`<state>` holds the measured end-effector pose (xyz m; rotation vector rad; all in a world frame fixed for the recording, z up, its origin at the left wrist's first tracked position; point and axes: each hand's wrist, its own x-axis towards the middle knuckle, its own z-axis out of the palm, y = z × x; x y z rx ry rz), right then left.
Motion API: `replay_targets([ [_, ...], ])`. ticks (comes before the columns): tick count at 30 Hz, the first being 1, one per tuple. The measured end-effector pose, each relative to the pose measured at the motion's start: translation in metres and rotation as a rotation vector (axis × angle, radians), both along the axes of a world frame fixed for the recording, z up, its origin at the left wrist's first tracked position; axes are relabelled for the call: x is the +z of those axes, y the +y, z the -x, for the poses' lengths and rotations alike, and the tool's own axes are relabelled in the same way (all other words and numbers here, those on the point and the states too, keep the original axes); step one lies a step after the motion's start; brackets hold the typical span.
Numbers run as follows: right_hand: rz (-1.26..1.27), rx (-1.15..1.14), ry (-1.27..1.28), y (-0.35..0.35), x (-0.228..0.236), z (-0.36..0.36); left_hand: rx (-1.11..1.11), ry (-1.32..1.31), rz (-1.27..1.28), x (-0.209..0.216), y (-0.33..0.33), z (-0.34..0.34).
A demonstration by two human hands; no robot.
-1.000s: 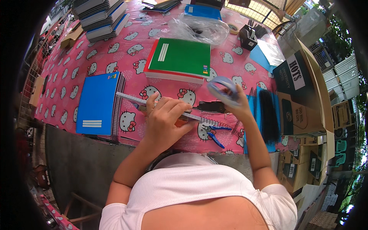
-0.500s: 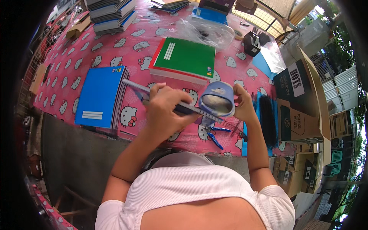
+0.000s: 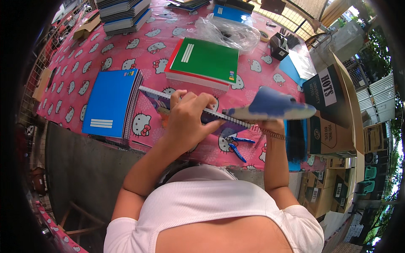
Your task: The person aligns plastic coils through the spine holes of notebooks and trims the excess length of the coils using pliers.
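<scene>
My left hand (image 3: 185, 116) is closed around a spiral notebook (image 3: 230, 127) with a dark, patterned cover, which stands tilted with its bound edge up. A loose end of brown wire coil (image 3: 272, 134) sticks out past the notebook's right end. In my right hand (image 3: 273, 125) is a blue-and-white slipper (image 3: 270, 105), smeared by motion; it hides most of my fingers. The slipper's tip is close to the bound edge, but whether they touch I cannot tell. Blue-handled pliers (image 3: 238, 149) lie on the table just below the notebook.
Stacked blue notebooks (image 3: 110, 103) lie left, a green-topped stack (image 3: 205, 60) beyond my hands. Black coils (image 3: 296, 141) lie at right beside an open cardboard box (image 3: 333, 97). Farther back are a tall notebook pile (image 3: 122, 17), clear plastic (image 3: 228, 33) and a black tape dispenser (image 3: 279, 45).
The slipper has swung to the right and turned from its opening to its side. My left hand and the notebook have shifted slightly right.
</scene>
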<state>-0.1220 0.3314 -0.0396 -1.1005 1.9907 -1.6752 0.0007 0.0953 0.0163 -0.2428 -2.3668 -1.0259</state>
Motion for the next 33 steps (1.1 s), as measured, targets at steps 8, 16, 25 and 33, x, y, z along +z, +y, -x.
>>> replay_targets([
  [8, -0.005, -0.005, 0.614, -0.024, 0.019, 0.018, 0.192, -0.059, 0.235, 0.005, -0.022, -0.009],
  [16, -0.162, 0.022, 0.017, -0.044, 0.033, 0.008, 0.246, -0.089, 0.21, 0.001, -0.035, -0.009],
  [25, -0.243, -0.185, -0.016, -0.073, 0.034, 0.011, 0.196, -0.08, 0.098, -0.005, -0.06, -0.01],
  [33, 0.216, 0.127, -0.534, -0.091, 0.047, -0.002, 0.264, -0.002, 0.021, 0.001, -0.078, -0.016],
])
